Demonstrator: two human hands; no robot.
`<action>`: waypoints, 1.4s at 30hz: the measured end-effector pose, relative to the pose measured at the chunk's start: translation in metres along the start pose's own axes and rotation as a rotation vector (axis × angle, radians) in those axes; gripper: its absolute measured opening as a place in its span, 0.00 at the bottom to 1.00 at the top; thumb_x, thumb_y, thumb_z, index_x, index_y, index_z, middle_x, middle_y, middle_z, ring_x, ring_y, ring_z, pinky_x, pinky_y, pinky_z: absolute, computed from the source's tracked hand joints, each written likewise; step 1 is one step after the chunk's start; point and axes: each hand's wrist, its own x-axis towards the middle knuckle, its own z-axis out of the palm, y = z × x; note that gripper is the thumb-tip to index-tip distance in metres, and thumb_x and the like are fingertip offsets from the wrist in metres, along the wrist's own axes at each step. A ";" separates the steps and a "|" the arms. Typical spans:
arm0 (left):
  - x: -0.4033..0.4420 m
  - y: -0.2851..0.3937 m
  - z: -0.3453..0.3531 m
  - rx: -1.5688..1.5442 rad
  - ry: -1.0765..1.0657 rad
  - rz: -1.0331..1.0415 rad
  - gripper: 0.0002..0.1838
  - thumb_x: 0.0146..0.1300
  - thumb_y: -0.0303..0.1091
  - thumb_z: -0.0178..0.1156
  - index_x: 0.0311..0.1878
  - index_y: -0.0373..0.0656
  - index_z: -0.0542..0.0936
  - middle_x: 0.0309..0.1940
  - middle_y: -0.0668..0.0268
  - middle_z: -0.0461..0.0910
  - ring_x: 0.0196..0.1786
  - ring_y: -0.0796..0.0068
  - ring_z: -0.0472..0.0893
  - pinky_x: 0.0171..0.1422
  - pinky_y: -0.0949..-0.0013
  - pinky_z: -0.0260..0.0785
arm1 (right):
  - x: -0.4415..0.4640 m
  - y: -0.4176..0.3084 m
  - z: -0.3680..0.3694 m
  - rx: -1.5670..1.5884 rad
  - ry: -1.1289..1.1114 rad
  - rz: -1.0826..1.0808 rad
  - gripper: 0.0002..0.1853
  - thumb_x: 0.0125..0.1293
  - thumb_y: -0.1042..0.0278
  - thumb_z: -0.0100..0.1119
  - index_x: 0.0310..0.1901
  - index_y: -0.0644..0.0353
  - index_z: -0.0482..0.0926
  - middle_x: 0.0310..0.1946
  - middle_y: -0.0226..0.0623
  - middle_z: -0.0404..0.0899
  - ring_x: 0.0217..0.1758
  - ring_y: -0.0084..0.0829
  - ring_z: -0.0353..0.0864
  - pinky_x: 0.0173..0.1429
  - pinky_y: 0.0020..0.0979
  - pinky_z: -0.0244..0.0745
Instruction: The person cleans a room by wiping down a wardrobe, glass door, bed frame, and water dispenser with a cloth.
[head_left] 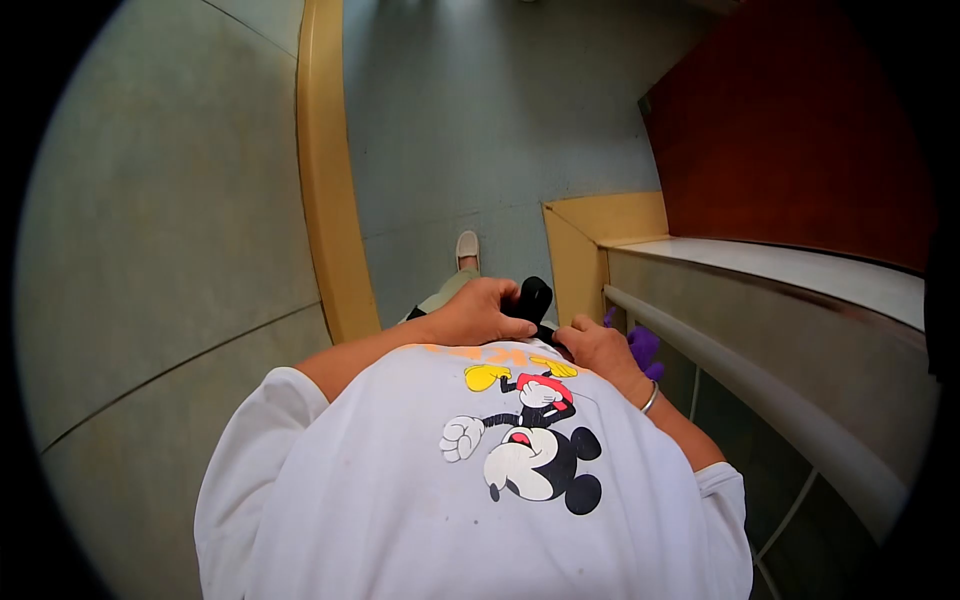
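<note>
Your left hand (pixel 478 312) curls by the black strap (pixel 537 296) at your shirt's (pixel 370 470) bottom edge, right hand (pixel 605 352) bent near — likely so 2 can steady it — but I can't tell if fingers grip.

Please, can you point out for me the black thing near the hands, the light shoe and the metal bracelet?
Black thing (pixel 537 295): head view, on its upper part.
Light shoe (pixel 467 244): head view, on its top, near the middle.
Metal bracelet (pixel 653 397): head view, on the visible band.
</note>
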 end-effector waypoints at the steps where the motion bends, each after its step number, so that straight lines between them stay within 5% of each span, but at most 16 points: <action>1: 0.004 0.000 -0.009 0.001 -0.002 0.010 0.14 0.44 0.33 0.66 0.31 0.35 0.75 0.23 0.65 0.75 0.29 0.79 0.73 0.35 0.75 0.66 | 0.008 -0.001 0.001 -0.120 -0.032 0.035 0.06 0.49 0.67 0.55 0.30 0.56 0.75 0.30 0.38 0.71 0.32 0.41 0.76 0.34 0.37 0.72; 6: 0.012 0.001 -0.054 -0.083 -0.010 -0.050 0.12 0.46 0.31 0.64 0.32 0.36 0.74 0.24 0.69 0.75 0.29 0.83 0.72 0.34 0.78 0.65 | 0.063 -0.012 0.006 -0.105 0.007 -0.031 0.05 0.49 0.67 0.54 0.26 0.56 0.76 0.28 0.37 0.70 0.30 0.39 0.76 0.30 0.38 0.71; 10: 0.012 0.009 -0.087 0.028 -0.054 -0.064 0.12 0.49 0.31 0.63 0.35 0.35 0.75 0.26 0.68 0.75 0.31 0.82 0.72 0.36 0.78 0.66 | 0.087 -0.028 0.007 -0.150 0.227 -0.067 0.06 0.48 0.67 0.56 0.20 0.58 0.72 0.24 0.35 0.68 0.26 0.36 0.75 0.27 0.35 0.71; 11: 0.012 0.004 -0.097 -0.149 -0.086 -0.101 0.12 0.50 0.31 0.61 0.37 0.35 0.75 0.28 0.68 0.76 0.32 0.82 0.72 0.38 0.78 0.66 | 0.094 -0.034 0.007 -0.150 0.318 -0.094 0.07 0.47 0.67 0.56 0.19 0.58 0.70 0.22 0.35 0.66 0.24 0.36 0.75 0.25 0.34 0.70; 12: 0.012 0.001 -0.105 -0.324 -0.114 -0.136 0.12 0.52 0.30 0.60 0.39 0.35 0.76 0.30 0.67 0.76 0.33 0.82 0.73 0.40 0.78 0.66 | 0.100 -0.040 0.006 -0.148 0.311 -0.096 0.07 0.47 0.67 0.56 0.19 0.58 0.70 0.22 0.35 0.66 0.24 0.36 0.75 0.25 0.34 0.70; 21: 0.015 0.000 -0.140 -0.268 -0.111 -0.165 0.14 0.54 0.29 0.58 0.44 0.36 0.75 0.35 0.66 0.76 0.37 0.80 0.73 0.44 0.77 0.65 | 0.140 -0.056 -0.001 -0.118 0.372 -0.288 0.08 0.43 0.69 0.57 0.17 0.58 0.68 0.20 0.34 0.64 0.20 0.33 0.72 0.21 0.31 0.67; 25: 0.013 -0.001 -0.139 -0.376 -0.036 -0.010 0.15 0.51 0.30 0.61 0.43 0.36 0.75 0.35 0.65 0.76 0.37 0.79 0.73 0.44 0.76 0.66 | 0.142 -0.061 -0.001 -0.109 0.431 -0.229 0.07 0.44 0.69 0.57 0.17 0.58 0.68 0.20 0.33 0.64 0.20 0.33 0.73 0.21 0.31 0.67; 28: 0.012 0.006 -0.137 -0.173 0.033 0.065 0.17 0.48 0.31 0.64 0.42 0.36 0.75 0.34 0.65 0.75 0.36 0.80 0.73 0.43 0.76 0.66 | 0.143 -0.062 -0.008 -0.108 0.413 -0.220 0.08 0.44 0.69 0.57 0.18 0.58 0.68 0.20 0.34 0.63 0.20 0.33 0.73 0.21 0.31 0.67; 42: 0.057 0.062 -0.123 -0.199 0.142 -0.168 0.11 0.52 0.35 0.61 0.32 0.36 0.78 0.27 0.67 0.76 0.30 0.81 0.73 0.35 0.77 0.65 | 0.161 -0.015 -0.063 -0.109 0.398 -0.303 0.09 0.44 0.70 0.57 0.17 0.58 0.66 0.20 0.35 0.62 0.20 0.34 0.72 0.21 0.31 0.66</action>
